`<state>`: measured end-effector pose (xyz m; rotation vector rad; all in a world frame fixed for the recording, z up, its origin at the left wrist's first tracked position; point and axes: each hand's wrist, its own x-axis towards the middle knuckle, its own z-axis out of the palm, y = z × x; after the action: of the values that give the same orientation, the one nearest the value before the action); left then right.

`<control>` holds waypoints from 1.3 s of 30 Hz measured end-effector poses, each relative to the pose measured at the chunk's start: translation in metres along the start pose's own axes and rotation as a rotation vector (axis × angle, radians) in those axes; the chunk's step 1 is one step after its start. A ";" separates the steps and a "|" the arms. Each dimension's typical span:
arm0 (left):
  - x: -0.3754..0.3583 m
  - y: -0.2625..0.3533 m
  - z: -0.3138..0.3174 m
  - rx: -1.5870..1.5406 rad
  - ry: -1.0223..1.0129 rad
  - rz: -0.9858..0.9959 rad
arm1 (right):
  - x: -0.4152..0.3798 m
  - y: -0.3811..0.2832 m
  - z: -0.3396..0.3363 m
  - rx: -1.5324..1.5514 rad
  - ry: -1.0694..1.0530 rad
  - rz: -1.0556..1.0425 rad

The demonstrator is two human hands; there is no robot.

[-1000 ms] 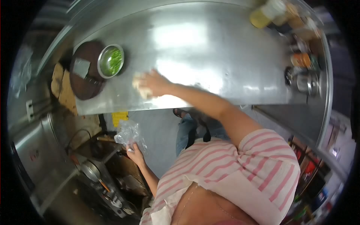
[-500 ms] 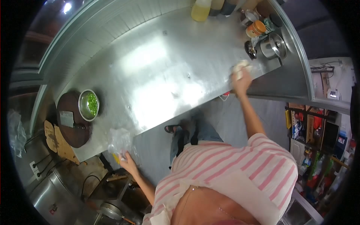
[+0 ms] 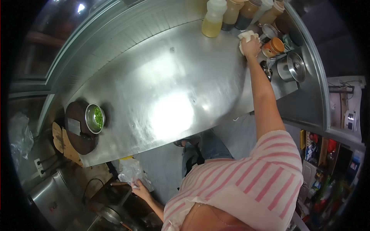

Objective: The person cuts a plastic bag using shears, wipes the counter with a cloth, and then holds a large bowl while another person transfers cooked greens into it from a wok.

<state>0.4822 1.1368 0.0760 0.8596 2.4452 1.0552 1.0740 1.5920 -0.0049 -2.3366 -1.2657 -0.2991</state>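
Observation:
My right hand is closed on a whitish cloth, pressed to the metal counter at its far right, just left of an orange-lidded jar. Below the counter's front edge, my left hand grips a clear plastic bag that hangs crumpled over the floor. A bit of yellow shows at the bag's upper end; what it is I cannot make out.
A steel bowl of chopped greens rests on a dark round cutting board beside a cleaver. Squeeze bottles line the back right. A lidded steel pot stands at the right end, a pan lower left.
My right hand has moved the cloth from the counter's front right edge back toward the bottles. My left hand has drawn the plastic bag down and away from the counter's edge.

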 end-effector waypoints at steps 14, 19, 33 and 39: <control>0.010 0.077 0.058 0.069 -0.118 0.099 | 0.023 -0.025 0.026 0.064 -0.200 0.028; -0.005 0.052 0.046 0.101 -0.072 0.077 | 0.048 0.005 0.008 0.005 -0.289 0.007; -0.039 0.014 0.023 0.157 0.028 0.067 | 0.032 0.021 -0.004 0.556 -0.337 -0.430; -0.041 0.026 0.022 0.134 0.045 0.000 | 0.007 -0.008 -0.004 0.855 -0.569 -0.273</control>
<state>0.5352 1.1358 0.0834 0.8858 2.5775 0.9279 1.0710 1.5988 0.0036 -1.5329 -1.5494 0.7425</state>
